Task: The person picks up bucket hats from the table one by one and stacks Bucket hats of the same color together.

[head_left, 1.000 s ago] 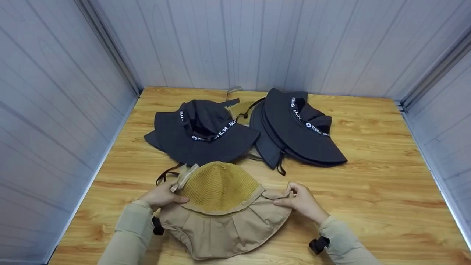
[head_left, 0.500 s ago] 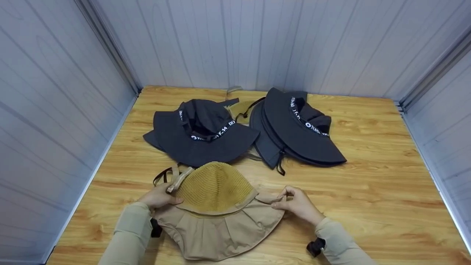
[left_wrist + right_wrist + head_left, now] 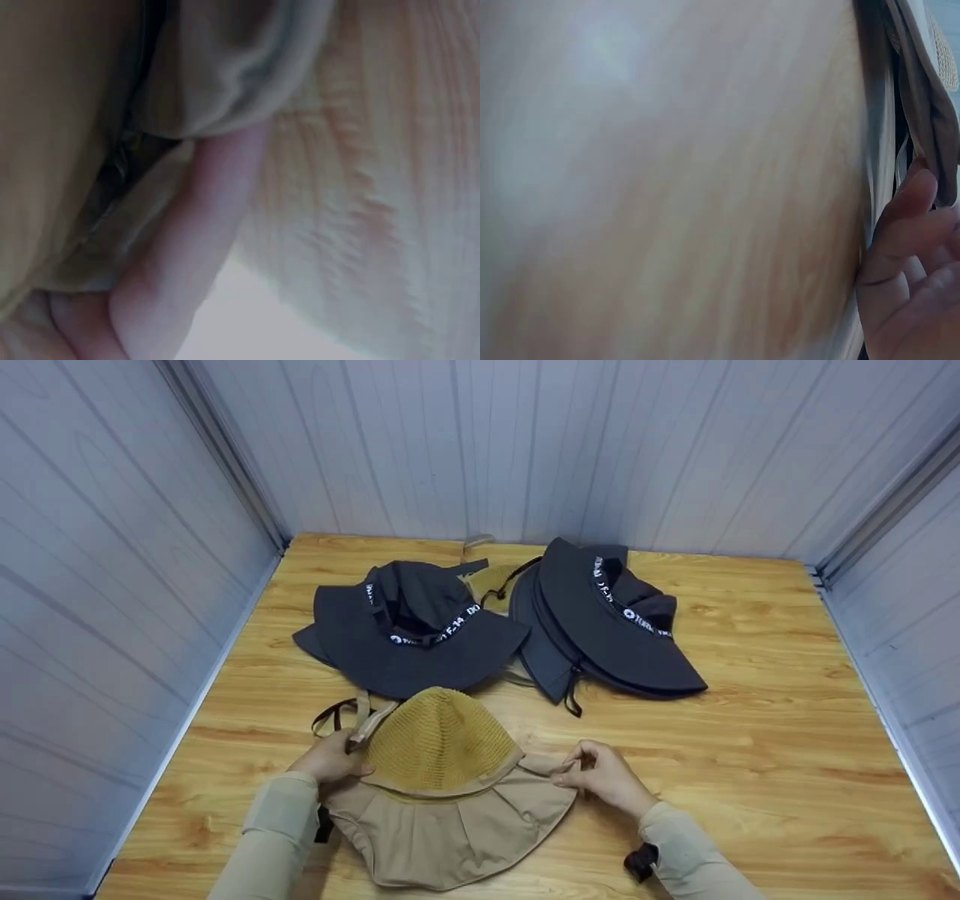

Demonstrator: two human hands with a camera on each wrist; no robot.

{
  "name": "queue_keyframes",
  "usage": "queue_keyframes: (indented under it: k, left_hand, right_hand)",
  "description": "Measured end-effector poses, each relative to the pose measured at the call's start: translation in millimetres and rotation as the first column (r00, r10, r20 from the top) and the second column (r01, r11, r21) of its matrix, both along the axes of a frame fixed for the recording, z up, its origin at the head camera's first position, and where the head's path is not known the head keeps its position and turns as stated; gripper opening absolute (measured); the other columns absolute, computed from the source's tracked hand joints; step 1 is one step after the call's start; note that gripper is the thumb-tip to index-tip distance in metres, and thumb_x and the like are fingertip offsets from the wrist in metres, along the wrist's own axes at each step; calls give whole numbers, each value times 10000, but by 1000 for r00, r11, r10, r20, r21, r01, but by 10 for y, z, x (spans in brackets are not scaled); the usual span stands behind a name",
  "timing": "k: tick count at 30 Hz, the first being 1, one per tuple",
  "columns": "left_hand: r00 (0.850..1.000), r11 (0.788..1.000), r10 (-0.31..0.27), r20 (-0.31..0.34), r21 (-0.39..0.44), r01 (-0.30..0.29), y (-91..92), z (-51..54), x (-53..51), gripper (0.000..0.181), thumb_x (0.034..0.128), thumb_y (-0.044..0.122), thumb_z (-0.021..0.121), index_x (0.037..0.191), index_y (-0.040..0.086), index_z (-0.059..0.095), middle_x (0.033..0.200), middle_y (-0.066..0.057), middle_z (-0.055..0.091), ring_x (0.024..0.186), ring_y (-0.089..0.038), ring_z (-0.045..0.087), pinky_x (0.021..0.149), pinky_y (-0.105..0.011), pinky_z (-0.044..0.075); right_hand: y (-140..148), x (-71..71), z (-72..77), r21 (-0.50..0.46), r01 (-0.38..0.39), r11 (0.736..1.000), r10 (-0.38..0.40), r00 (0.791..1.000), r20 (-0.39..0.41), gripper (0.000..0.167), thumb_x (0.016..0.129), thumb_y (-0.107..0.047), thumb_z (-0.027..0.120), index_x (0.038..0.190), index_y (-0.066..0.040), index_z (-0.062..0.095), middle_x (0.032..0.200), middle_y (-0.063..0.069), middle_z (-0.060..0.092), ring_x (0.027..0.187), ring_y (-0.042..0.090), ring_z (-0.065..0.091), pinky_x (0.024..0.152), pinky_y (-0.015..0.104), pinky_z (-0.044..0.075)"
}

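Observation:
A sun hat with a mustard knit crown and a wide beige pleated brim lies near the front of the table. My left hand grips its left side where crown and brim meet, thumb on top, beside a pale strap. At the brim's right edge my right hand pinches the cloth between thumb and fingers. The left wrist view shows a finger against the beige cloth. In the right wrist view the right hand meets the brim edge.
Behind the beige hat lies a dark bucket hat with a lettered band. To its right, more dark hats overlap, with a black cord hanging off. Part of another mustard crown shows between them. Pale panel walls enclose the table.
The beige hat has shifted a little to the left with both hands still holding it. The dark hats have stayed in place.

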State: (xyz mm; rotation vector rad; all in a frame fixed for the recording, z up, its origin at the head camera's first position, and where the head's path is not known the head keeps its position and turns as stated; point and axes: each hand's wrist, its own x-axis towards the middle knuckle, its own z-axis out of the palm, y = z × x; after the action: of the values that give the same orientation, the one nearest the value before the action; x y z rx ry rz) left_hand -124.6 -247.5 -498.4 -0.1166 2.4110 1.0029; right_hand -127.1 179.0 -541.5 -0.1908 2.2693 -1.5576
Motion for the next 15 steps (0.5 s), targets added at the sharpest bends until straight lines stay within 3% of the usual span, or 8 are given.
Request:
queue_keyframes:
  k: [10,15]
  left_hand:
    - [1000,983,15,-15,-182,-18,67,64,15,719,838,252,787,1346,-135,457,1323,-362,532,1200,-502,538,978,-571,474]
    - [1000,963,19,-19,-269,-23,57,76,15,676,807,355,804,1258,-75,542,1230,-294,617,1017,-390,634,844,-536,516]
  right_hand:
    - [-3,-34,-10,87,-11,996,11,1000,2,318,757,-182,860,882,-7,625,683,-30,519,570,88,470,534,219,408]
    - [-10,-41,-1,133,-1,991,-4,999,39,320,746,-231,867,869,-51,631,618,-40,482,514,100,449,477,233,369]
